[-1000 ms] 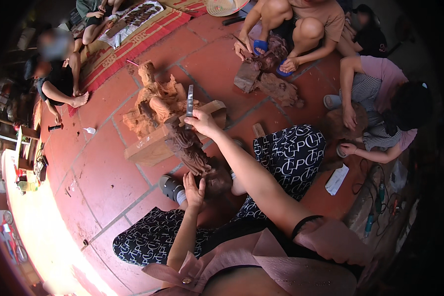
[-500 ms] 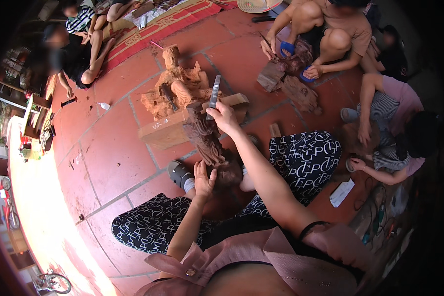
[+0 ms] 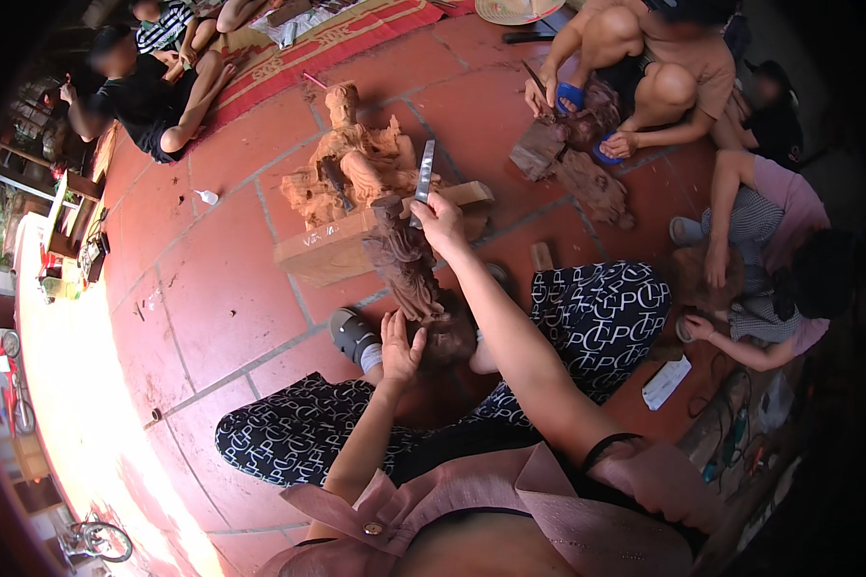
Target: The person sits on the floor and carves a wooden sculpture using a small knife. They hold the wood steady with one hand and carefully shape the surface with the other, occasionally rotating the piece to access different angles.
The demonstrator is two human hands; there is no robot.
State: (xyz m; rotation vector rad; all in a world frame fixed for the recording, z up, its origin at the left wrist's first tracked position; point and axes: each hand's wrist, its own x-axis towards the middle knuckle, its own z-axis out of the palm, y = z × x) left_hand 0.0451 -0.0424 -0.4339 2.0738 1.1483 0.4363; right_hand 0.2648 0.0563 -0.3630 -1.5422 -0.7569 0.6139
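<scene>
A dark brown carved wooden figure point(image 3: 401, 258) stands between my feet, its top leaning a little to the left. My right hand point(image 3: 439, 223) is closed around the lower end of a flat, file-like metal tool point(image 3: 424, 171), which points up and away beside the figure's top. Its exact kind cannot be made out. Against the lower part of the figure, my left hand point(image 3: 400, 348) rests with the fingers stretched out and holds nothing. Just beyond, a larger orange-brown carved wooden statue point(image 3: 361, 173) sits behind a pale wooden beam point(image 3: 322, 252).
To the far right, a person point(image 3: 688, 82) crouches over dark carved wood point(image 3: 587, 183). Another person point(image 3: 775, 192) sits at the right, near cables and tools point(image 3: 736, 433). A person point(image 3: 154, 111) sits at the far left by a red mat point(image 3: 289, 62). A small white bottle point(image 3: 207, 197) lies on the tiles.
The scene has shifted slightly in view. The person at the far left has lifted a hand from the floor. My hands keep nearly the same places on the tool and figure.
</scene>
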